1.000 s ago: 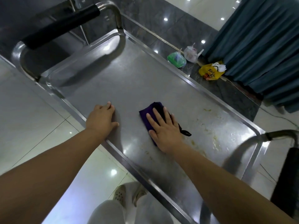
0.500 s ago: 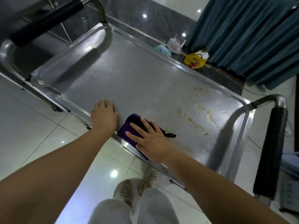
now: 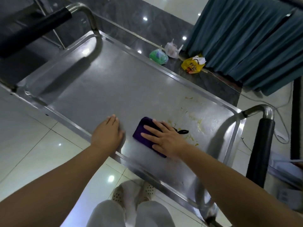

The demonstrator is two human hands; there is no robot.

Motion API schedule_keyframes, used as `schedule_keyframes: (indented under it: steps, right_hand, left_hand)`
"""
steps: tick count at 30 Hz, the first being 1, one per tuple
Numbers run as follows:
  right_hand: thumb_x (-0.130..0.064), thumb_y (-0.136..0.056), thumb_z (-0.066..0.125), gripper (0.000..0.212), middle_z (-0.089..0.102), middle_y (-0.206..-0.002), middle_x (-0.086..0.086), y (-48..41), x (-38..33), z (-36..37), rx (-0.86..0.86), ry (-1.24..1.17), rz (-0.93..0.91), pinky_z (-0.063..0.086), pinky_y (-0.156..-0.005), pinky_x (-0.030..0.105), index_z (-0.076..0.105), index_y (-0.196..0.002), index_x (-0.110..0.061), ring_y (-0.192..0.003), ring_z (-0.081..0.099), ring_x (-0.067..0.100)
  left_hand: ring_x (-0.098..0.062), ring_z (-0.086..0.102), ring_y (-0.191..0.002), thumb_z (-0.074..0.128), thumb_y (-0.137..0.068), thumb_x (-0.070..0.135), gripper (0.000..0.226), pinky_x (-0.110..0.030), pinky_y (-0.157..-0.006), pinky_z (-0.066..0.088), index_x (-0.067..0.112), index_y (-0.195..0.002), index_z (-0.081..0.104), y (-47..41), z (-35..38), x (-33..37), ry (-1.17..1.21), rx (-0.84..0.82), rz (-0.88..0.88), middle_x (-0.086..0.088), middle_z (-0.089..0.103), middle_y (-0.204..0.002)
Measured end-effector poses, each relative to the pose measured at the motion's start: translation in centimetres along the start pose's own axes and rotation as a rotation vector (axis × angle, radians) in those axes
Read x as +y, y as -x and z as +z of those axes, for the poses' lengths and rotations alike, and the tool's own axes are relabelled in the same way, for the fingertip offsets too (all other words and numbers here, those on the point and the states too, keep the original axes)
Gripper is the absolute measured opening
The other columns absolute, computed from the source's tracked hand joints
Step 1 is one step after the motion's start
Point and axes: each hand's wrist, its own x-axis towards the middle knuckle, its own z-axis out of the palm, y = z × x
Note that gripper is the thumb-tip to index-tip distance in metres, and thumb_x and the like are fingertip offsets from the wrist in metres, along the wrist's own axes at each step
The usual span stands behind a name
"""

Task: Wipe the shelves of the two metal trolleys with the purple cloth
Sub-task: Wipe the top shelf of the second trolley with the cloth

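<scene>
A metal trolley's top shelf [image 3: 106,89] fills the middle of the view. A folded purple cloth [image 3: 142,132] lies on it near the front edge. My right hand [image 3: 164,138] presses flat on the cloth with fingers spread and straight. My left hand [image 3: 107,133] rests flat on the shelf by its near rim, a little left of the cloth. Yellowish stains [image 3: 195,118] mark the shelf to the right of the cloth. A black loop of the cloth [image 3: 183,131] sticks out beside my right hand.
Black-padded handles stand at the shelf's left end [image 3: 34,28] and right end [image 3: 260,148]. Green [image 3: 158,56], clear [image 3: 172,49] and yellow [image 3: 193,65] plastic bags lie on the dark floor behind. A teal curtain [image 3: 249,38] hangs at the back right. My feet [image 3: 132,192] stand below the near rim.
My right hand has slid the cloth right and farther in from the near rim, toward the stains. My left hand stays on the shelf by the rim. The view has shifted.
</scene>
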Motion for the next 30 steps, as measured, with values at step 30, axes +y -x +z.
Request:
schedule_keyframes:
  steps: [30]
  right_hand:
    - [-0.046, -0.102, 0.019, 0.057, -0.015, -0.16, -0.003, 2.3, 14.9, -2.4, 0.003, -0.194, 0.632, -0.007, -0.117, 0.042, -0.007, -0.152, -0.034, -0.145, -0.02, 0.026]
  left_hand:
    - [-0.021, -0.005, -0.147, 0.054, -0.075, 0.073, 0.114, -0.044, -0.117, 0.006, 0.014, -0.151, -0.006, -0.7, 0.4, 2.6, -0.019, -0.126, -0.13, -0.004, -0.01, -0.159]
